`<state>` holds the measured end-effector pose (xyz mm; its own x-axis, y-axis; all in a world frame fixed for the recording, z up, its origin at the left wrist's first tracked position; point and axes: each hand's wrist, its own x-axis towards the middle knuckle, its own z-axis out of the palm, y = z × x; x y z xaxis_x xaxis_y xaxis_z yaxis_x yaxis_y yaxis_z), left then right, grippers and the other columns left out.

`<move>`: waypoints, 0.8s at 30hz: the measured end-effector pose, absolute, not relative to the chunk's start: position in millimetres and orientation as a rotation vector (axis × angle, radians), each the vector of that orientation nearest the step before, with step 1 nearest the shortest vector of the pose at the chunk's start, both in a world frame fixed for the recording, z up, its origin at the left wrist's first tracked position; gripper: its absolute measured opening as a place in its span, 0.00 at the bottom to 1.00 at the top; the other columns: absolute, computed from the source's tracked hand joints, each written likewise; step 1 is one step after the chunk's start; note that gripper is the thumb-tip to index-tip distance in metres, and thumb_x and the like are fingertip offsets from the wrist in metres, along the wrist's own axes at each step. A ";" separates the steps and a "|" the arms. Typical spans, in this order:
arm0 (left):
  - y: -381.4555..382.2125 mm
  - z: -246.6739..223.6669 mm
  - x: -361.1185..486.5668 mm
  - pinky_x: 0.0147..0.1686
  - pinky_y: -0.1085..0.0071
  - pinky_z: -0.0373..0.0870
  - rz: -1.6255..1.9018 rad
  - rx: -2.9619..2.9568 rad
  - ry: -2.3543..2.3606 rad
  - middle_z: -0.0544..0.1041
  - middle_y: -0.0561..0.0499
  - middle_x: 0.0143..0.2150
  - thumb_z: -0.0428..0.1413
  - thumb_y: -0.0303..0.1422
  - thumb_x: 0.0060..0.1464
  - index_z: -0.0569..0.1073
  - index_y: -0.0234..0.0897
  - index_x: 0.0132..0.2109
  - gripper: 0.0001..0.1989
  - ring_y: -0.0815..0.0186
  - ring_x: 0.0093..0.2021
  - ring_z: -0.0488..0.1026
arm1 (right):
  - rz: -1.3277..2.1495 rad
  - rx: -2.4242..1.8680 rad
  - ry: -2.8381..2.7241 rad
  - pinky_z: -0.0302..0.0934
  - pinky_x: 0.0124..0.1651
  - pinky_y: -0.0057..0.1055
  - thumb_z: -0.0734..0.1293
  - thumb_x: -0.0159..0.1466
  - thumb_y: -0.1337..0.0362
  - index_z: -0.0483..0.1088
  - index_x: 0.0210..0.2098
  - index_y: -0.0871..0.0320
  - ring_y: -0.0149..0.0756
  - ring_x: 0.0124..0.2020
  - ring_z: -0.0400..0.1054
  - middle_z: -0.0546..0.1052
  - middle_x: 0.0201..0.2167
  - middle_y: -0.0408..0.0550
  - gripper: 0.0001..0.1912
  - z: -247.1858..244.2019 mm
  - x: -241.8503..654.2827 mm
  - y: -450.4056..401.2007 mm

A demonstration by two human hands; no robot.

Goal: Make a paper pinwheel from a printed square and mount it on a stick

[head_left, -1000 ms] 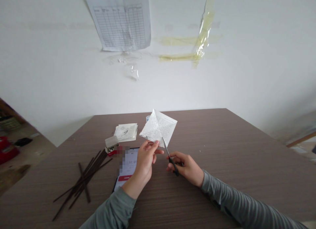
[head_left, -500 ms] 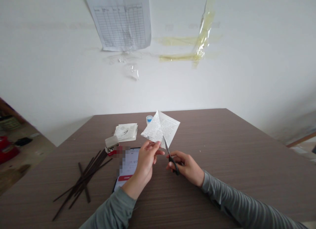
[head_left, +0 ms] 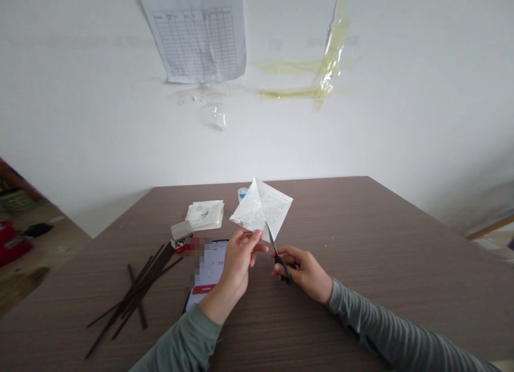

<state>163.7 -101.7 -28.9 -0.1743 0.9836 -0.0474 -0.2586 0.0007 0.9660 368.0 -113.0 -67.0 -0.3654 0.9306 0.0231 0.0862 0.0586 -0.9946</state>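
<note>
A square sheet of printed paper (head_left: 275,203) with a cut or crease running down from its top corner is pinched at its lower edge by my left hand (head_left: 241,254). My right hand (head_left: 303,270) grips a pair of scissors (head_left: 284,267) by its black handles. The blades point up and left and lie against the paper near its lower corner. Whether the blades are parted is too small to tell.
A phone (head_left: 206,267) lies partly under my left forearm. Left of it are dark thin sticks (head_left: 138,291) in a crossed pile and a small opened box (head_left: 182,233). Behind stand a stack of paper squares (head_left: 204,214) and a small blue-and-white cup (head_left: 242,194). A printed sheet (head_left: 196,37) hangs on the wall.
Both hands, the paper and the scissors stay almost in place. The digits on the phone screen differ.
</note>
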 end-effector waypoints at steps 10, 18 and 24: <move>-102.3 -27.9 165.0 0.21 0.76 0.52 1.441 0.893 1.154 0.87 0.51 0.37 0.87 0.52 0.40 0.79 0.42 0.36 0.31 0.62 0.28 0.87 | 1.392 -1.036 -1.597 0.82 0.42 0.47 0.88 0.63 0.32 0.86 0.51 0.50 0.53 0.34 0.85 0.93 0.36 0.54 0.33 -71.9 368.1 -110.8; -101.7 -26.1 164.3 0.20 0.77 0.52 1.479 0.882 1.119 0.83 0.55 0.34 0.89 0.55 0.40 0.77 0.42 0.36 0.34 0.63 0.28 0.87 | 1.151 -1.111 -1.772 0.75 0.43 0.44 0.81 0.69 0.29 0.88 0.55 0.52 0.44 0.31 0.73 0.90 0.34 0.48 0.34 -77.7 371.0 -107.0; -99.5 -28.8 163.6 0.20 0.77 0.54 1.500 0.896 1.124 0.86 0.54 0.36 0.88 0.53 0.42 0.77 0.43 0.37 0.33 0.63 0.29 0.87 | 1.123 -1.136 -1.776 0.79 0.45 0.48 0.81 0.69 0.29 0.90 0.53 0.50 0.52 0.34 0.79 0.91 0.35 0.52 0.33 -71.2 369.2 -111.2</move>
<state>163.6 -99.5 -28.8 -0.2091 0.9778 -0.0107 -0.2849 -0.0504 0.9572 369.2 -111.2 -71.2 -0.3384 0.9331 0.1219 0.2898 0.2265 -0.9299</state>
